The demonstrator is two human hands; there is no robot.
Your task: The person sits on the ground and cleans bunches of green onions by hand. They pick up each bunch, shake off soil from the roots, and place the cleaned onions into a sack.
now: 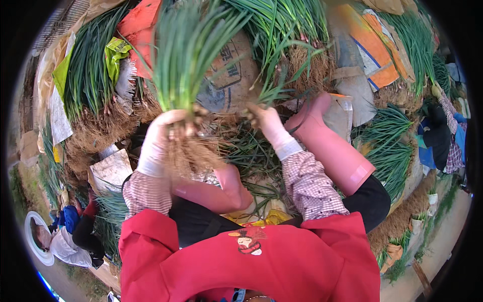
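My left hand [173,123] is closed around the lower stems of a bunch of spring onions [183,70]. Its green tops stand up, blurred by motion, and its brown roots hang below my fist. To the right, my right hand [266,121] is closed with a few loose green leaves [274,93] at its fingertips. Both hands wear pale, dirty gloves. Between my pink boots [327,141], fallen leaves [256,156] lie in a tangle on the ground.
Rooted bundles of spring onions [93,65] lie at the left, and another heap [297,30] at the far middle. An orange sack [375,48] lies beyond my right boot. People sit on both sides, one in a white hat [37,239], another in a checked sleeve [448,110].
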